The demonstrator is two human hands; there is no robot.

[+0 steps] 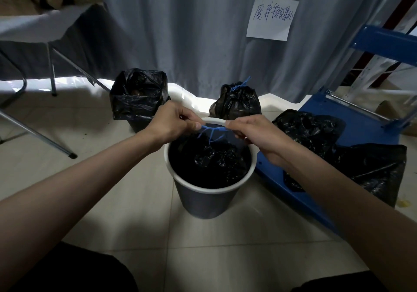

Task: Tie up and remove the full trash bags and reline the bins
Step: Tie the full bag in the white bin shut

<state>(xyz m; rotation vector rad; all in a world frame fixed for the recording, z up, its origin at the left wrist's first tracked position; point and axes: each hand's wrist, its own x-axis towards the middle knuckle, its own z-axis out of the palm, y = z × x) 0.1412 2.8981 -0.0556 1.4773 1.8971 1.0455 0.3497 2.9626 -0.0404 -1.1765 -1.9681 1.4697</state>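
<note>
While a handwritten note [272,18] hangs unreadable behind, both hands [172,120] [252,131] pinch the blue drawstring [213,130] above the bin's white rim [203,187].

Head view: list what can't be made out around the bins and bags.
- Contents of the bag in the near bin: hidden by gathered black plastic.
- Knot state of the blue drawstring: its ends vanish inside the left hand and right hand; too small.
- Far bin: body covered by its liner.
- Paper sign: handwriting blurred.
</note>
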